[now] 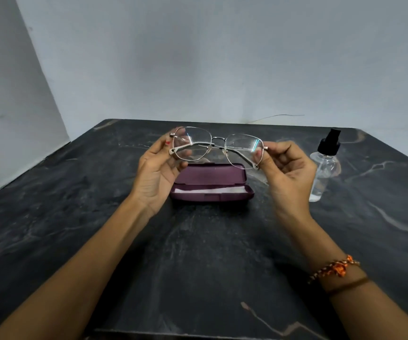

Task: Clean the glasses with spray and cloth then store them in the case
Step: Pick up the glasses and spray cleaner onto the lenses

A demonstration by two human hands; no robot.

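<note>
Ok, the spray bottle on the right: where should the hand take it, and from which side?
Grip the spray bottle around its clear body, below the black nozzle. It stands upright on the table, just beyond the right hand, so that hand could likely come in from its left, once it lets go of the glasses.

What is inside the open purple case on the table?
Inside the purple case lies something white and flat, probably the cleaning cloth. The front wall covers the bottom of the tray, so whatever may lie under the white thing cannot be seen. The glasses are held above it.
</note>
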